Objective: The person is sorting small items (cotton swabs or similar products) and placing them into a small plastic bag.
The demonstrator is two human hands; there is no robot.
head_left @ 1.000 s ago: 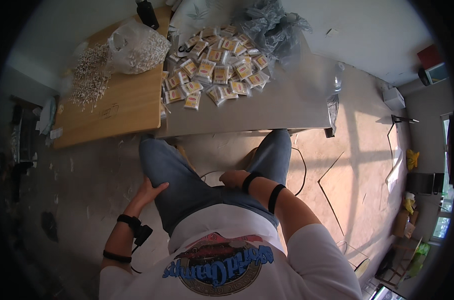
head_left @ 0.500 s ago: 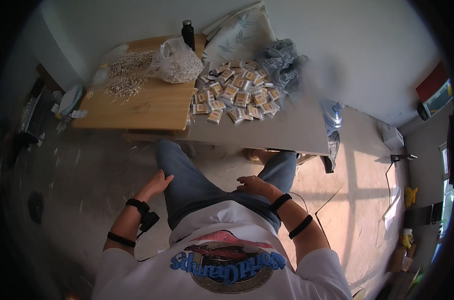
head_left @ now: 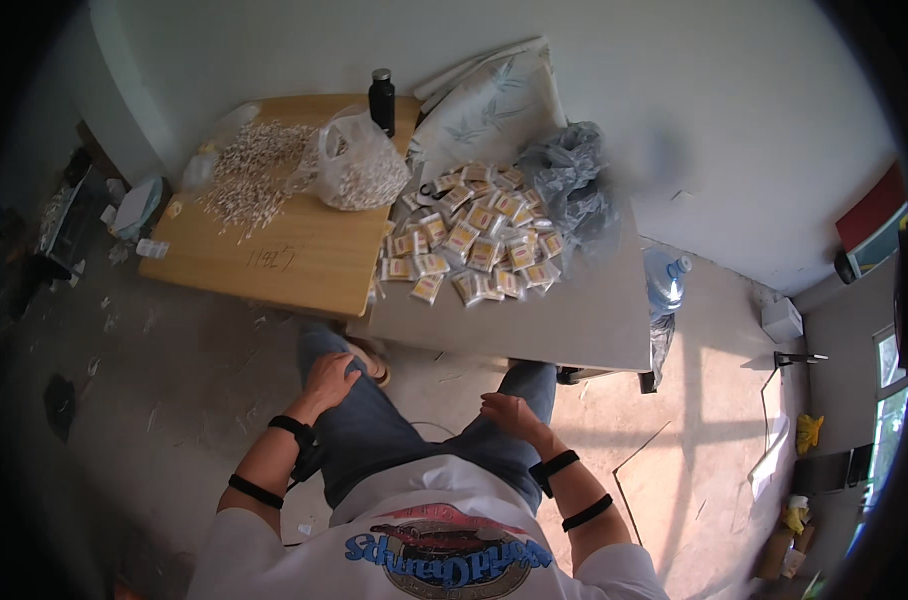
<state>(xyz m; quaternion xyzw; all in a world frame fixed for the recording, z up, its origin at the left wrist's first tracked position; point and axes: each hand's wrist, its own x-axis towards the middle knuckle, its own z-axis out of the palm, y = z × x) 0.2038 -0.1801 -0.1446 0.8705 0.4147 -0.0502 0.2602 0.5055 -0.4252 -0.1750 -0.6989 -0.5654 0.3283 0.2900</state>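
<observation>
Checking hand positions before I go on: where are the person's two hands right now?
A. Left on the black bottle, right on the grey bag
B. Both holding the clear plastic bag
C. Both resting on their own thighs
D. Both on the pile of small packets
C: the left hand and the right hand both lie on the jeans-clad thighs, below the grey table and clear of the packets.

Daylight from window [head_left: 889, 400] at right, sun patches on floor [head_left: 714, 400]; strong fisheye bending, dark vignette at rim, slight softness

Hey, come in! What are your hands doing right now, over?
Left hand resting on left thigh, empty. Right hand on right thigh, empty. Small packets piled on the grey table ahead, untouched. Nothing between hands and table.
</observation>
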